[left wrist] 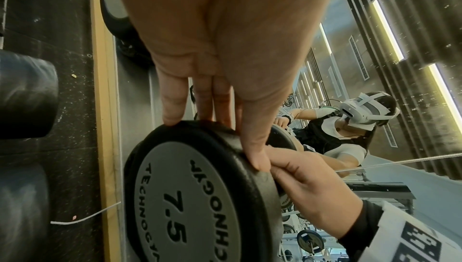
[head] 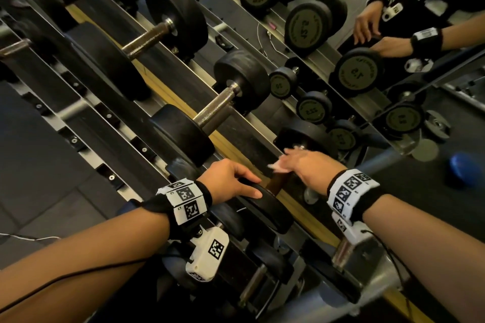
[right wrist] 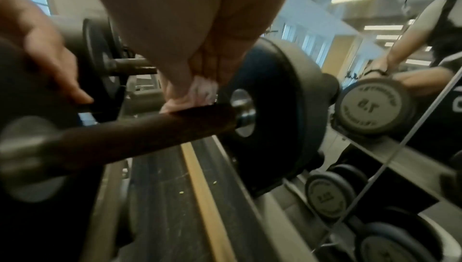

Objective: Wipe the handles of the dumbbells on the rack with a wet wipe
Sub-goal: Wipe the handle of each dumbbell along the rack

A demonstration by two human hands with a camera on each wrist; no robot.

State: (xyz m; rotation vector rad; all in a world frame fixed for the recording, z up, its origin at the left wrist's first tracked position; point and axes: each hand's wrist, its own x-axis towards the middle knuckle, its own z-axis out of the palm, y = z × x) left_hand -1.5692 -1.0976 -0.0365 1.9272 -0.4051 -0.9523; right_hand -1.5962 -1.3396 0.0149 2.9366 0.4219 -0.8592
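Observation:
A black 7.5 dumbbell [left wrist: 190,197] lies on the rack's top tier near me. My left hand [head: 236,183] grips the rim of its near head [head: 267,210], fingers over the top and thumb on the edge. My right hand [head: 299,165] holds a crumpled white wet wipe [head: 277,166] and presses it on the brown handle [head: 279,183]. In the right wrist view the wipe [right wrist: 202,90] sits on the handle [right wrist: 150,129] close to the far head [right wrist: 272,108]. The right wrist view is blurred.
More black dumbbells [head: 223,102] lie side by side up the rack to the left. A lower tier [head: 254,283] holds others below my wrists. A mirror [head: 393,21] behind the rack reflects my arms. A blue ball [head: 464,168] lies on the floor at right.

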